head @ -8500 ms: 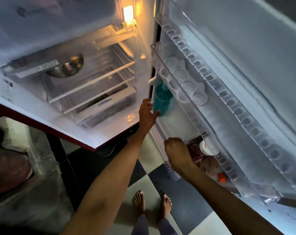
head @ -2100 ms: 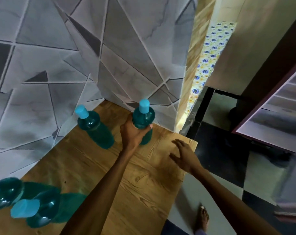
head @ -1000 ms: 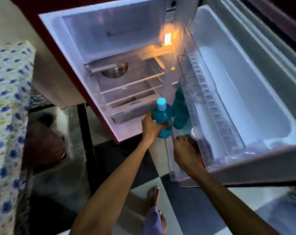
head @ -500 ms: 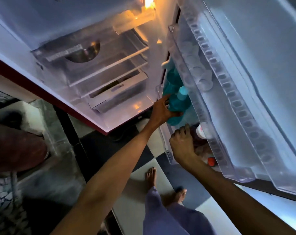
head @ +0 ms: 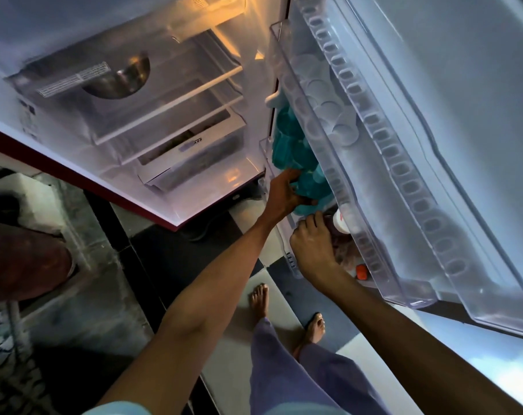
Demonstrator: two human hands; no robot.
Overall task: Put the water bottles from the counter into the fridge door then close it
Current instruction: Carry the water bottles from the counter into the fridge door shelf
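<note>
From the head camera, looking down past both arms, the fridge door (head: 433,121) stands wide open and the left hand (head: 287,193) has its grip closed round a teal water bottle (head: 309,187), setting it into the lower door shelf (head: 264,163). That bottle sits upright or nearly so, long axis vertical, its cap end hidden under the clear rack above; beside it, further in, more teal bottles (head: 287,136) already stand in the same shelf (how many I cannot count, they blur into one mass). The right hand (head: 311,244) has its grip curled shut over the shelf's front edge, steadying the door, just beside a white-capped jar (head: 342,223). As for progress, I judge this placement almost done; whether bottles remain on the tabletop is out of view, and the door is not yet closed.
</note>
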